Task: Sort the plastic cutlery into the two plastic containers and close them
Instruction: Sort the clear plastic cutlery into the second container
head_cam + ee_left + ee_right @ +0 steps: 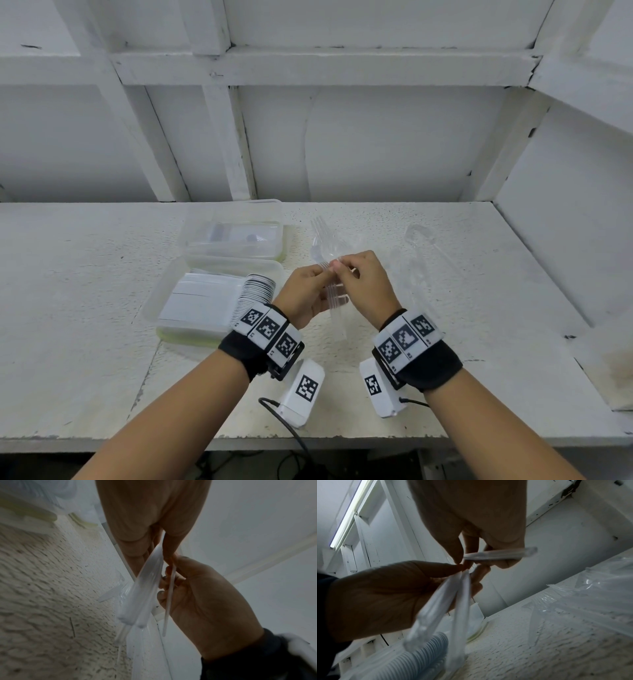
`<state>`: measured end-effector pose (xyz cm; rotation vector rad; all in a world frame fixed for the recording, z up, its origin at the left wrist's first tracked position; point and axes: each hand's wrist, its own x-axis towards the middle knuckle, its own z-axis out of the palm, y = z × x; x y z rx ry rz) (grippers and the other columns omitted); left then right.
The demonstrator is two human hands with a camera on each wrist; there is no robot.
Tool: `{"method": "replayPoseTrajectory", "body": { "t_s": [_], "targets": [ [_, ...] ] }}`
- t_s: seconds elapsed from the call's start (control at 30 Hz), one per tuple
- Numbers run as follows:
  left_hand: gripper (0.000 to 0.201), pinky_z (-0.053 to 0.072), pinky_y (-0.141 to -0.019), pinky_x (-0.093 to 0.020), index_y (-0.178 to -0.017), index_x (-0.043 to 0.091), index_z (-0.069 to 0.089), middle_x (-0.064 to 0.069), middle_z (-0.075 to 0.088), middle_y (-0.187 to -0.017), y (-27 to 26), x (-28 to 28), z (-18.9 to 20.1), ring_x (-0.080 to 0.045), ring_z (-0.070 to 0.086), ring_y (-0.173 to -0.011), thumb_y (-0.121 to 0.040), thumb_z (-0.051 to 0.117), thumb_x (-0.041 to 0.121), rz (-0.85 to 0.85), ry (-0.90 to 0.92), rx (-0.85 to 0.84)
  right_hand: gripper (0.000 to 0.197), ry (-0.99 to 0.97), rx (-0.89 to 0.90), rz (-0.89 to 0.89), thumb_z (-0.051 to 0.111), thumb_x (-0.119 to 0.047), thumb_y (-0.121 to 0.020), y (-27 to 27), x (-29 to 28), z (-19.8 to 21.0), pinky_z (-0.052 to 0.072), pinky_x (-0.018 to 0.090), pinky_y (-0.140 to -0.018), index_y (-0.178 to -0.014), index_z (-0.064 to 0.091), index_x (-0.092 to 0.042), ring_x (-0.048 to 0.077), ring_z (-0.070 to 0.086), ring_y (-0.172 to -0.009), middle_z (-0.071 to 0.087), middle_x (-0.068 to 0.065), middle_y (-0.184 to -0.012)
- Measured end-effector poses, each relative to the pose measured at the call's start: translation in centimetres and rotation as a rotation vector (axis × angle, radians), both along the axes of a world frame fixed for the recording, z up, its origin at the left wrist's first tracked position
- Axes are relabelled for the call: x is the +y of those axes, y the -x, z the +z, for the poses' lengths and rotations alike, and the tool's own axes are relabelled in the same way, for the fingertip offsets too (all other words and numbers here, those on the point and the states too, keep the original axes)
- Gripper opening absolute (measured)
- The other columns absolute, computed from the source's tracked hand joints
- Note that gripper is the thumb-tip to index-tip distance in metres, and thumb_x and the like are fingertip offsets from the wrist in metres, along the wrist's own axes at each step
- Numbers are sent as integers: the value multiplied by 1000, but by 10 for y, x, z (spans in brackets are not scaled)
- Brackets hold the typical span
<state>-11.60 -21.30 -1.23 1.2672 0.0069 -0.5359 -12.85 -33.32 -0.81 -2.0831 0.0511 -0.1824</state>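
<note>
both hands mid-table, fingers pinching clear forks; containers just left, table bare right.

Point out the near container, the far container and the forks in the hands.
near container (161, 310), head view, left rim.
far container (239, 205), head view, back rim.
forks (318, 222), head view, tines.

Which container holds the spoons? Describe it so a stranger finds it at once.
On the white speckled table, two clear plastic containers sit left of the hands. Take the nearer container, just beside the left hand. Unlike the farther container, which looks nearly empty, it holds a dense row of white spoons stacked on edge.
</note>
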Motion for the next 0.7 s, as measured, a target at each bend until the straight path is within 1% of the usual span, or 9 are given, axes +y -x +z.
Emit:
{"method": "replayPoseTrajectory", "body": {
  "t_s": [0.1,0.13,0.2,0.27,0.37,0.43,0.47,0.6,0.7],
  "targets": [
    [22,55,-77,-32,-104,-1,61,-14,64,-97,-1,-1,-1,-21,64,-83,-96,49,15,9,-19,20,26,-7,16,2,46,-23,-97,0,-1,1,42,7,-78,-114,63,-11,11,52,-92,46,2,-105],
    [23,56,-74,-30,-108,-2,59,-14,62,-96,-1,-1,-2,-20,64,-80,-96,49,14,24,-19,28,28,-9,3,-12,45,-22,-97,0,-2,1,42,5,-79,-118,61,-11,11,52,-92,47,5,-107],
    [24,58,-69,-28,-112,-4,58,-13,62,-91,-3,-1,-2,-18,64,-76,-95,51,11,65,-19,47,35,15,-27,-41,43,-19,-98,1,-2,2,35,-5,-70,-131,52,-12,6,48,-86,49,8,-107],
    [23,58,-71,-30,-112,-5,58,-14,62,-93,-4,0,-3,-19,64,-77,-94,52,9,92,-12,54,41,-6,-70,-65,47,-16,-96,3,-2,0,34,-6,-65,-137,44,-14,1,46,-75,49,5,-95],
    [16,55,-78,-34,-102,-1,62,-14,64,-94,-4,-1,-3,-19,65,-79,-94,52,10,114,-8,44,30,-47,-158,-104,56,-13,-91,5,-1,-4,39,2,-64,-121,54,-16,5,52,-71,54,5,-79],
    [16,52,-85,-38,-101,-1,62,-17,65,-98,-4,-1,-2,-21,66,-85,-94,52,10,123,-2,38,19,4,-197,-123,59,-15,-89,5,2,-7,39,6,-63,-108,60,-16,10,53,-74,56,6,-82],
    [17,52,-87,-39,-101,-2,62,-18,66,-100,-4,-2,-2,-23,66,-88,-94,52,10,127,2,34,16,18,-214,-131,60,-17,-89,5,3,-8,40,5,-63,-104,62,-15,8,51,-73,55,4,-82],
    [16,58,-70,-27,-92,0,63,-13,72,-86,-2,-3,2,-17,71,-80,-95,49,7,132,80,36,15,-1,-248,-139,63,-22,-88,5,9,-11,40,4,-64,-98,65,-12,0,48,-69,54,1,-83],
    [20,57,-75,-27,-97,0,63,-12,72,-92,-1,-1,3,-16,70,-84,-97,46,9,125,117,58,15,-39,-224,-126,64,-23,-87,2,10,-12,41,5,-64,-95,66,-11,0,49,-70,57,1,-83]
  ]
}}
